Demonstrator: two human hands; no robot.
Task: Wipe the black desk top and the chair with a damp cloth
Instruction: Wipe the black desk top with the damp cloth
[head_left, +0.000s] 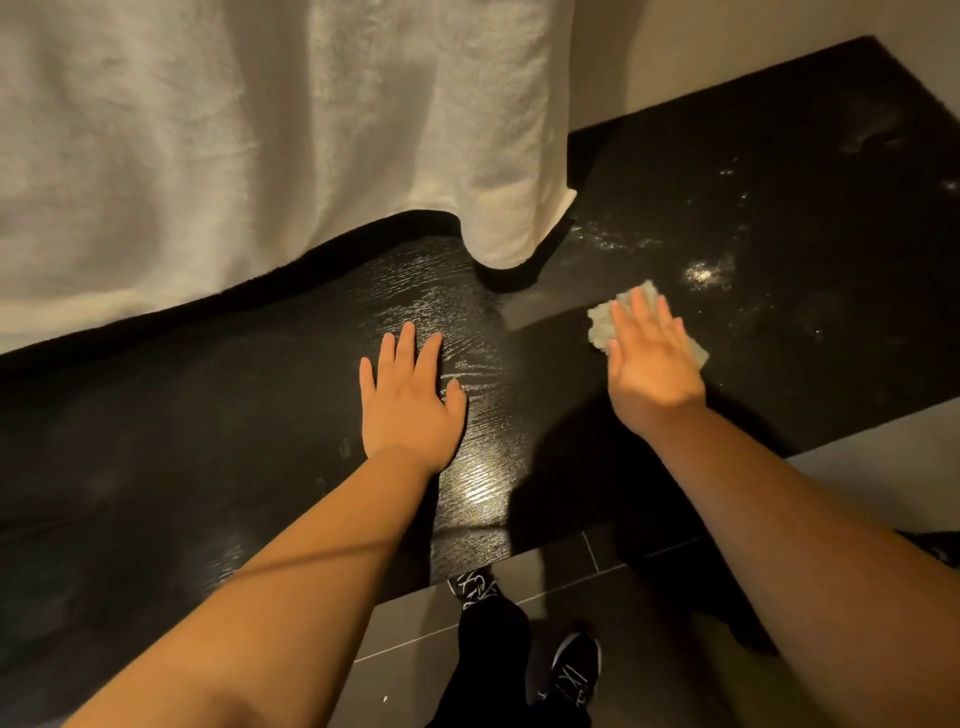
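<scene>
The black desk top (208, 441) fills the middle of the head view, with wet streaks shining near its centre and pale specks toward the right. My left hand (410, 400) lies flat on the desk, fingers straight and spread. My right hand (652, 364) presses flat on a small pale cloth (605, 319), which sticks out beyond the fingertips and at the hand's right side. No chair is in view.
A white curtain (260, 145) hangs behind the desk, its hem touching the back edge. A beige wall (727, 52) stands at the far right. Below the desk's front edge lie grey floor tiles (571, 597) and my black shoes (574, 670).
</scene>
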